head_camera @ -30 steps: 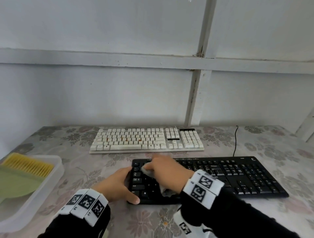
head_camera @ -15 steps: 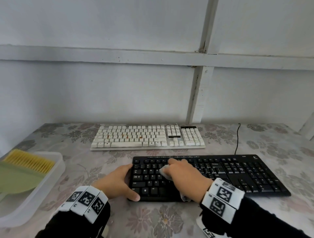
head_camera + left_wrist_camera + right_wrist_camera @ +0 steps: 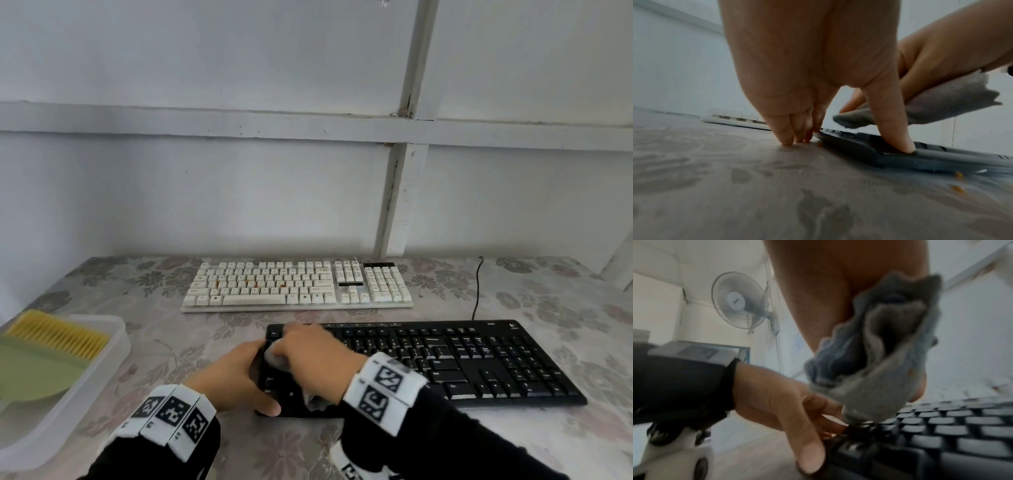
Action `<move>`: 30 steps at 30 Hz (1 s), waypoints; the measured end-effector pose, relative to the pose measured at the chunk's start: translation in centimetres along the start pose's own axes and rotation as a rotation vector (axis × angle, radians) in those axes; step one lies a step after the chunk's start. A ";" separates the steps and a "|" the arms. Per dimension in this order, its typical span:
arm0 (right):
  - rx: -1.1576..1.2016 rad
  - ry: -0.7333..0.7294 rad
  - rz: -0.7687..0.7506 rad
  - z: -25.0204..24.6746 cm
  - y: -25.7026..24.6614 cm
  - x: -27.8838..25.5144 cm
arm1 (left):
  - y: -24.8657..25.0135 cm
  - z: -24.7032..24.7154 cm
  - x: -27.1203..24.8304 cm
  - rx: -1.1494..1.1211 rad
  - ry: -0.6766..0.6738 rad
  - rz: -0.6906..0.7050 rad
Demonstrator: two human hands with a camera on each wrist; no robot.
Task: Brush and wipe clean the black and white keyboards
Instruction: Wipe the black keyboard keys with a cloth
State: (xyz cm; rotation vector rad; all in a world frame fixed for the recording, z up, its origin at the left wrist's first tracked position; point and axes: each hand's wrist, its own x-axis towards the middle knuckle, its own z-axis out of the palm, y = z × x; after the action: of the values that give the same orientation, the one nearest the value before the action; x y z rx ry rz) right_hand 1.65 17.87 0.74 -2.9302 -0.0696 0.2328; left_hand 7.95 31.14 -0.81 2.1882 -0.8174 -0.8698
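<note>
The black keyboard (image 3: 462, 363) lies near the table's front, and the white keyboard (image 3: 294, 286) lies behind it with orange stains on some keys. My right hand (image 3: 315, 356) grips a crumpled grey cloth (image 3: 274, 358) and presses it on the black keyboard's left-end keys. The bunched cloth (image 3: 879, 353) hangs below the palm over the keys (image 3: 951, 434). My left hand (image 3: 236, 373) braces that keyboard's left end. Its thumb (image 3: 898, 139) lies straight on the front corner, and its fingertips (image 3: 787, 138) touch the table beside the edge.
A clear plastic tray (image 3: 102, 370) at the left edge holds a green dustpan (image 3: 30, 370) and a yellow brush (image 3: 58, 334). A black cable (image 3: 478, 287) runs from the black keyboard toward the wall. Orange crumbs (image 3: 958, 188) lie on the flowered tablecloth by the keyboard.
My right hand swept the cloth right along the black keyboard's keys, then back to the left end. The left hand has kept its place at the keyboard's left end.
</note>
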 end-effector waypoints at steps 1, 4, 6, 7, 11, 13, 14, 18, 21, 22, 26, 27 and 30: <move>-0.021 -0.020 -0.002 0.2 -0.6 0.2 | 0.0 0.0 0.1 0.005 0.001 0.004; -0.054 -0.045 0.026 0.4 -0.9 -0.3 | -0.2 0.0 0.2 -0.020 0.029 0.003; -0.022 -0.024 0.055 0.5 0.3 -1.2 | -0.4 0.1 0.2 -0.042 0.036 0.008; -0.021 -0.009 0.058 0.5 1.2 -1.8 | -0.6 0.2 0.2 -0.049 0.034 0.009; -0.027 0.026 0.068 0.5 4.4 -3.8 | -0.7 0.2 0.1 -0.078 0.030 0.016; -0.010 0.050 0.087 0.8 6.0 -4.7 | -0.8 0.2 0.1 -0.075 0.023 0.013; 0.003 0.055 0.107 1.0 7.0 -5.0 | -0.9 0.1 0.1 -0.069 0.025 0.018; -0.005 0.027 0.198 0.4 10.0 -5.5 | -1.3 0.1 0.5 -0.060 0.034 0.004; 0.032 0.098 0.182 0.3 10.1 -5.4 | -1.4 0.1 0.5 -0.064 0.027 -0.010; 0.043 0.114 0.157 0.8 9.8 -5.3 | -1.4 0.1 0.6 -0.070 0.022 -0.012; 0.004 0.121 0.136 2.6 9.4 -5.9 | -1.8 0.0 0.6 -0.073 0.013 -0.024; -0.008 0.132 0.154 2.6 9.7 -6.2 | -1.9 0.0 0.6 -0.078 0.012 -0.023; -0.036 0.159 0.169 2.4 11.0 -7.7 | -2.0 0.0 0.7 -0.093 0.003 -0.018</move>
State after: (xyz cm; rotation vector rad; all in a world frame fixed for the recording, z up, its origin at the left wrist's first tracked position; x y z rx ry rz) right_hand -5.95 7.12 -2.63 -2.9806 0.1996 0.0222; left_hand 9.00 31.83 -2.53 2.1186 -0.7422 -0.8959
